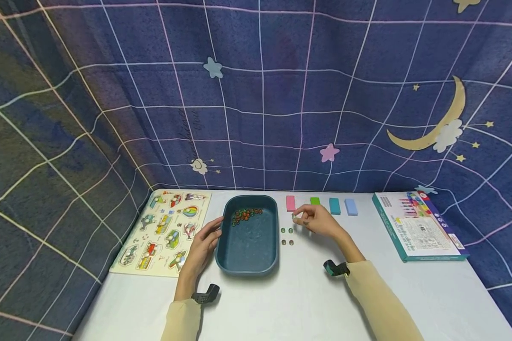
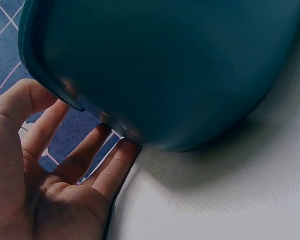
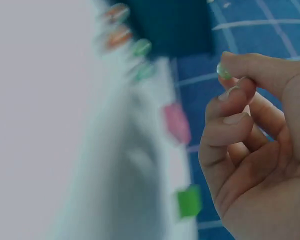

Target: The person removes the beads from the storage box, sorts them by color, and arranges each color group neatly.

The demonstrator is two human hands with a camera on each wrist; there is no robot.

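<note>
A dark teal tray [image 1: 247, 273] stands on the white table, several orange and green glass marbles [image 1: 244, 215] gathered towards its far end. My left hand [image 1: 203, 246] is at the tray's left side, its fingertips touching the outer wall in the left wrist view. Between right thumb and forefinger I pinch a clear greenish marble [image 3: 223, 71]; the right hand [image 1: 317, 220] is to the right of the tray. Below that hand in the head view, green marbles [image 1: 287, 230] and brownish-orange marbles [image 1: 288, 242] form two short rows on the table.
Along the back lie a pink block [image 1: 290, 203], a green block [image 1: 315, 201], a teal block [image 1: 334, 206] and a light-blue block [image 1: 351, 207]. A picture puzzle board [image 1: 166, 232] is left of the tray. A flat box [image 1: 418, 227] lies far right, before the dark-blue curtain [image 1: 281, 94].
</note>
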